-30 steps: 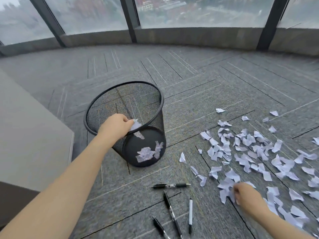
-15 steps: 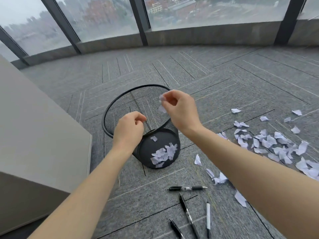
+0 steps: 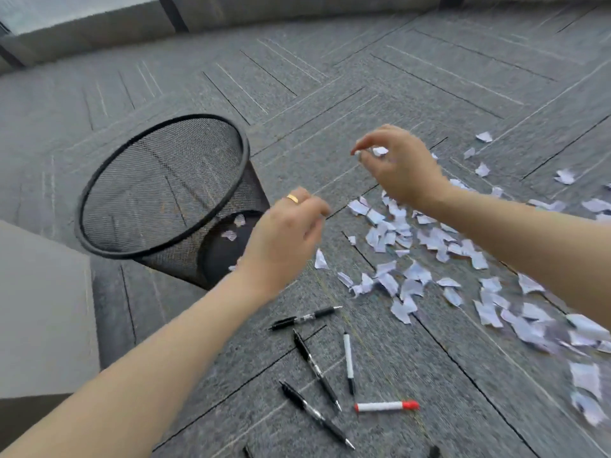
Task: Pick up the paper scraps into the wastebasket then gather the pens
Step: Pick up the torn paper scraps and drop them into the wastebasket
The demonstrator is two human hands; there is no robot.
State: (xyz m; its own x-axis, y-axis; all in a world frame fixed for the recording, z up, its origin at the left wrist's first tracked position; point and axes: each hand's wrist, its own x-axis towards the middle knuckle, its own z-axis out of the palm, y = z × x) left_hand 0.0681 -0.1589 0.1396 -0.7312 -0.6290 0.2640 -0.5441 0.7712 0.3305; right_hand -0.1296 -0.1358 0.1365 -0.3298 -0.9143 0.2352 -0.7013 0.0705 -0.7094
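Note:
A black mesh wastebasket [image 3: 246, 150] leans on the grey carpet at the left, with a few paper scraps [image 3: 231, 234] in its bottom. Many white scraps [image 3: 413, 246] litter the carpet to the right. My left hand [image 3: 284, 233], wearing a gold ring, hovers just right of the basket with fingers hanging loose and nothing in them. My right hand [image 3: 400, 170] is higher and further right, above the pile's near edge, thumb and forefinger close together. A scrap [image 3: 379, 151] shows under its fingers; held or lying behind, I cannot tell. Several pens [image 3: 315, 368] and a red-capped marker [image 3: 385, 405] lie in front.
A pale grey cabinet [image 3: 43, 309] stands at the left, close to the basket. A low wall under windows [image 3: 297, 8] curves along the far side. Two more dark pen ends [image 3: 433, 452] poke in at the bottom edge.
Both hands have left the basket's mouth and swung right toward the scrap pile. The scraps seen in the hands earlier are out of sight. The view has tilted down.

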